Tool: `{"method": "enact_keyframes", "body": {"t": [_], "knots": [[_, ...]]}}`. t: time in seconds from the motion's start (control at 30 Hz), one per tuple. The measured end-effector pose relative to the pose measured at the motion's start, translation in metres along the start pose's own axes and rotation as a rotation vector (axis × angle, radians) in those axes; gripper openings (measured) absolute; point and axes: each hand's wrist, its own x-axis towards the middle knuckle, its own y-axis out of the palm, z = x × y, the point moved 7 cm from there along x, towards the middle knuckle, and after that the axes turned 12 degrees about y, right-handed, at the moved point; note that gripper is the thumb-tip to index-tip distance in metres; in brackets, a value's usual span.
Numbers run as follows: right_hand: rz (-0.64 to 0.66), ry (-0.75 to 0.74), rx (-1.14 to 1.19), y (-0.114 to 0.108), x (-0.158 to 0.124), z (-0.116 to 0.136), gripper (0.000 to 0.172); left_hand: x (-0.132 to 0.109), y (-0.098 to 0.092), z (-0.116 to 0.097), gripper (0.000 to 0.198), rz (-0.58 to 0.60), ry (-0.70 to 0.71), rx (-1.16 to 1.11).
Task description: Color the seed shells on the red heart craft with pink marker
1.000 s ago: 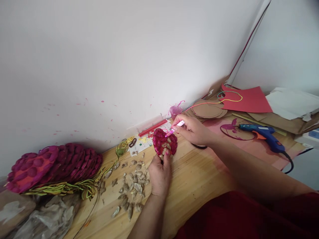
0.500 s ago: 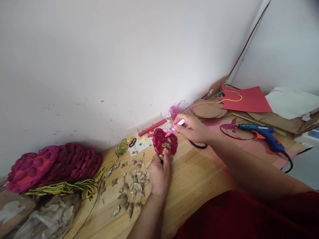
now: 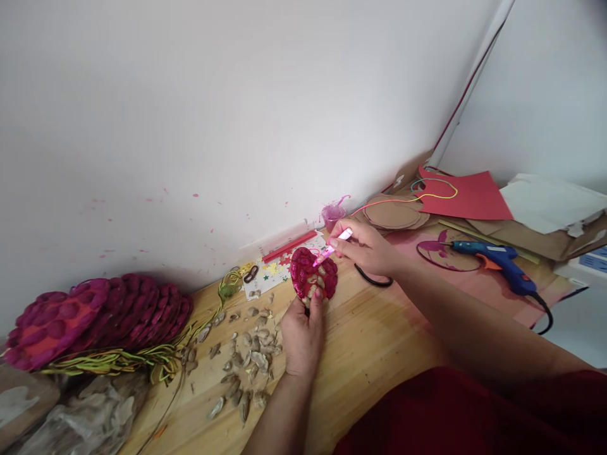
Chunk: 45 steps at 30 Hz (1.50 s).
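Observation:
My left hand (image 3: 302,338) grips the lower edge of a small round disc (image 3: 300,272) covered with peanut shells, thumb on its face. Most of these shells are painted shiny magenta; a few near the middle and bottom stay tan. Between the fingers of my right hand (image 3: 365,245) is a paintbrush (image 3: 340,241) with a white handle, its pink-smeared end pointing down onto the disc's upper middle. Behind that hand a clear cup (image 3: 332,217) with pink paint stands against the wall.
Loose peanut shells (image 3: 253,354) lie left of my left hand. Farther left leans a stack of magenta discs (image 3: 95,316) with green-yellow cords (image 3: 114,361). A blue glue gun (image 3: 509,262), cardboard ovals (image 3: 396,210) and red paper (image 3: 467,194) lie on the right.
The brush end has shifted slightly down and left across the disc toward its middle. My left hand keeps its hold, and the whole view has shifted slightly.

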Motion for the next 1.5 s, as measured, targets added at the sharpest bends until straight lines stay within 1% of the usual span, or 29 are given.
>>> {"method": "enact_keyframes", "body": {"t": [0.17, 0.27, 0.37, 0.43, 0.5, 0.53, 0.57, 0.6, 0.63, 0.7, 0.83, 0.9, 0.97, 1.1, 1.3, 1.5], "knots": [[-0.006, 0.025, -0.024, 0.000, 0.001, 0.000, 0.020, 0.000, 0.002, 0.003, 0.048, 0.000, -0.034, -0.046], [-0.038, 0.048, 0.025, -0.007, 0.003, -0.003, 0.020, 0.003, 0.002, 0.005, 0.045, -0.027, -0.046, -0.128], [-0.167, 0.087, 0.094, -0.026, 0.008, -0.010, 0.022, 0.006, 0.002, 0.006, 0.043, -0.066, -0.033, -0.255], [-0.293, 0.098, 0.058, -0.043, 0.014, -0.014, 0.022, 0.007, 0.003, 0.007, 0.043, -0.087, -0.026, -0.304], [-0.441, 0.094, -0.075, -0.062, 0.023, -0.013, 0.021, 0.008, 0.004, 0.008, 0.043, -0.098, -0.026, -0.319], [-0.503, 0.098, -0.182, -0.070, 0.030, -0.011, 0.020, 0.008, 0.005, 0.009, 0.043, -0.101, -0.026, -0.327], [-0.544, 0.110, -0.295, -0.076, 0.038, -0.009, 0.019, 0.008, 0.005, 0.010, 0.043, -0.104, -0.024, -0.341], [-0.557, 0.130, -0.393, -0.079, 0.048, -0.007, 0.020, 0.008, 0.006, 0.011, 0.044, -0.107, -0.020, -0.359], [-0.536, 0.165, -0.494, -0.080, 0.059, -0.007, 0.022, 0.008, 0.007, 0.011, 0.044, -0.109, -0.014, -0.376], [-0.407, 0.265, -0.734, -0.073, 0.083, -0.011, 0.028, 0.008, 0.007, 0.012, 0.045, -0.117, -0.003, -0.395], [-0.252, 0.310, -0.876, -0.056, 0.115, -0.020, 0.024, 0.008, 0.006, 0.013, 0.045, -0.124, -0.011, -0.385], [-0.172, 0.332, -0.931, -0.046, 0.124, -0.027, 0.022, 0.007, 0.005, 0.012, 0.044, -0.124, -0.022, -0.375], [-0.122, 0.353, -0.974, -0.040, 0.128, -0.033, 0.024, 0.007, 0.005, 0.011, 0.043, -0.125, -0.027, -0.364], [-0.101, 0.385, -1.034, -0.038, 0.130, -0.036, 0.032, 0.007, 0.002, 0.007, 0.043, -0.130, -0.032, -0.344], [-0.078, 0.388, -1.097, -0.036, 0.133, -0.031, 0.034, 0.007, 0.000, 0.006, 0.046, -0.124, -0.053, -0.303], [-0.058, 0.381, -1.104, -0.029, 0.135, -0.031, 0.034, 0.008, 0.004, 0.009, 0.048, -0.141, -0.042, -0.417]]}}
